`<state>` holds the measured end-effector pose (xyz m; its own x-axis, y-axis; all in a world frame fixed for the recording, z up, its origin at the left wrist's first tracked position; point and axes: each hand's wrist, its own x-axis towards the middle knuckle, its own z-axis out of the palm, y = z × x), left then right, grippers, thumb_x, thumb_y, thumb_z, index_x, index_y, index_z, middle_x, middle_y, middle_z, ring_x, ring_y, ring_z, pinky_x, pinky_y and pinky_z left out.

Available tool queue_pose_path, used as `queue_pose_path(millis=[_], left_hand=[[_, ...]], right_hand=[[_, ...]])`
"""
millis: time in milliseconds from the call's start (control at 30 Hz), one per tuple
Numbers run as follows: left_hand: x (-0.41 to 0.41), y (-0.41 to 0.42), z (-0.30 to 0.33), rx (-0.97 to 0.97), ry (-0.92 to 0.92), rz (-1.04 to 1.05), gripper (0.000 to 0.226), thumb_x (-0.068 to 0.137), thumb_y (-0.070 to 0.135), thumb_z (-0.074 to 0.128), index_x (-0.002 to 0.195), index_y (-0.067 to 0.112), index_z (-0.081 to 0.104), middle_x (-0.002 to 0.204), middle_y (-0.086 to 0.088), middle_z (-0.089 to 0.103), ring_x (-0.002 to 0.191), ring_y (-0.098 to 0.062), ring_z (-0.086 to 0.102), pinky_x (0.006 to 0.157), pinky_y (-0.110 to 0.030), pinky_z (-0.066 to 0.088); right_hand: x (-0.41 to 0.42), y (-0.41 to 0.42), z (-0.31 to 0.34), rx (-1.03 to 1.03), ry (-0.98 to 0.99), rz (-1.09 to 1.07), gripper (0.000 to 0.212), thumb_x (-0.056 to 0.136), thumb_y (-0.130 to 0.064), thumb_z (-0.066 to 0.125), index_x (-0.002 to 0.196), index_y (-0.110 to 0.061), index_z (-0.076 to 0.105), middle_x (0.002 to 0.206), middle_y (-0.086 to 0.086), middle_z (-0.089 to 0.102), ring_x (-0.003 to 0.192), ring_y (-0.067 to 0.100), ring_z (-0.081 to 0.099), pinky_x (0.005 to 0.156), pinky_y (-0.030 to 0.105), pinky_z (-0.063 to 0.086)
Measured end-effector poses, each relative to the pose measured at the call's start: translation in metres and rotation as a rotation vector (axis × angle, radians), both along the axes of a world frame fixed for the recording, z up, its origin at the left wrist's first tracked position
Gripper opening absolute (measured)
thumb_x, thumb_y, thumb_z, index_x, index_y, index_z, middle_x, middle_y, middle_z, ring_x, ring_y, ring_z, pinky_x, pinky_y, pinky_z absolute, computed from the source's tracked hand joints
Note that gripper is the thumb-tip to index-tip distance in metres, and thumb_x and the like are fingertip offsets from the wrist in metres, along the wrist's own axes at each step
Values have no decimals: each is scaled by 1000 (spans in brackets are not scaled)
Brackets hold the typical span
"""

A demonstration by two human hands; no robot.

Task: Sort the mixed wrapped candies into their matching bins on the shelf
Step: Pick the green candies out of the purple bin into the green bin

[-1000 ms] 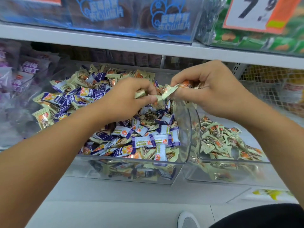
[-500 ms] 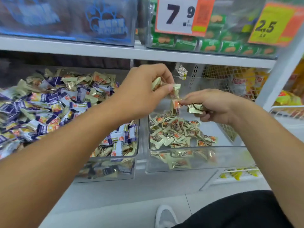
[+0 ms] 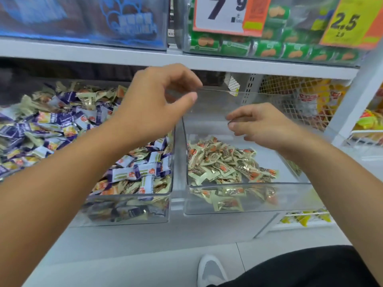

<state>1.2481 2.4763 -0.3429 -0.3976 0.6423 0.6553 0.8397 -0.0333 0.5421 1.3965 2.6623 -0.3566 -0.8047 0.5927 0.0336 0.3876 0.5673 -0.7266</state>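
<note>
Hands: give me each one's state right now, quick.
Left hand: open, fingers loosely curled, holding nothing visible.
Right hand: open, fingers loosely curled, holding nothing visible.

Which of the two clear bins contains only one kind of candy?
The right bin: it holds only cream-and-orange candies, while the left bin mixes purple ones in.

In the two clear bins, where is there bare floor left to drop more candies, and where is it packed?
Free: the right bin floor behind its cream candy pile, below the right hand, and along its right wall. Crowded: the left bin, heaped with mixed purple and cream candies under the left hand.
</note>
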Motion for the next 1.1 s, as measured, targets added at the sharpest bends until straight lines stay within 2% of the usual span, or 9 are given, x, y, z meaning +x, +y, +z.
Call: queue_pose_path(millis=[100, 200, 333, 400, 567, 767, 867, 967, 1100], left_hand=[[-25, -24, -11, -123, -54, 99, 12, 89, 25, 70, 101, 23, 70, 89, 13, 70, 82, 2, 65, 79, -19, 54], [-48, -59, -31, -655, 0, 40, 41, 81, 56, 70, 115, 34, 67, 107, 19, 68, 96, 7, 61, 89, -26, 51], [-56, -82, -36, -925, 134, -25, 60, 73, 71, 67, 125, 41, 61, 120, 23, 63, 100, 1, 57, 86, -22, 42], [-63, -89, -33, -953, 169, 8, 50, 73, 63, 73, 118, 40, 66, 118, 21, 64, 100, -2, 57, 88, -24, 43], [-78, -104, -36, -956, 170, 19, 23, 75, 49, 74, 96, 44, 66, 106, 18, 63, 92, -7, 58, 87, -39, 52], [-86, -113, -33, -858, 171, 25, 12, 79, 37, 70, 92, 39, 70, 97, 17, 67, 88, -9, 61, 83, -38, 52], [-89, -115, -31, -838, 168, 19, 9, 80, 36, 70, 88, 41, 69, 96, 17, 66, 87, -9, 61, 81, -39, 53], [-90, -115, -29, -804, 186, 31, 10, 80, 35, 73, 89, 39, 69, 96, 17, 64, 89, -9, 59, 83, -38, 51], [-81, -116, -22, -667, 199, -22, 14, 77, 42, 76, 89, 36, 71, 94, 18, 65, 89, -4, 60, 86, -35, 49]], right_hand=[[-6, -36, 20, 306, 285, 118, 15, 93, -19, 68, 107, -22, 73, 96, -12, 71, 87, 3, 67, 86, 31, 57], [-22, -93, 40, 388, 325, 369, 14, 93, -19, 65, 102, -25, 74, 88, -15, 70, 79, 3, 67, 75, 23, 56], [-54, -134, 37, 672, -131, 524, 28, 90, -16, 57, 110, -29, 72, 93, -9, 66, 86, 11, 62, 77, 31, 53], [-67, -142, 37, 803, -339, 556, 31, 88, -20, 66, 118, -26, 67, 107, 1, 67, 96, 23, 63, 81, 41, 55], [-96, -162, 30, 894, -914, 665, 80, 71, -48, 83, 141, -30, 48, 128, -5, 59, 109, 22, 58, 74, 30, 43], [-139, -142, 15, 910, -551, 666, 30, 76, -33, 82, 97, -19, 67, 75, -10, 52, 74, 17, 54, 66, 32, 48], [-149, -127, 8, 888, -281, 533, 8, 84, -15, 70, 91, -19, 69, 85, 1, 61, 86, 29, 61, 75, 42, 54], [-141, -119, 9, 867, -267, 502, 29, 88, -23, 70, 116, -25, 66, 115, 7, 65, 102, 30, 62, 85, 46, 53], [-107, -134, 42, 615, -248, 722, 17, 82, -21, 76, 95, -33, 78, 83, -17, 72, 79, -2, 66, 72, 16, 52]])
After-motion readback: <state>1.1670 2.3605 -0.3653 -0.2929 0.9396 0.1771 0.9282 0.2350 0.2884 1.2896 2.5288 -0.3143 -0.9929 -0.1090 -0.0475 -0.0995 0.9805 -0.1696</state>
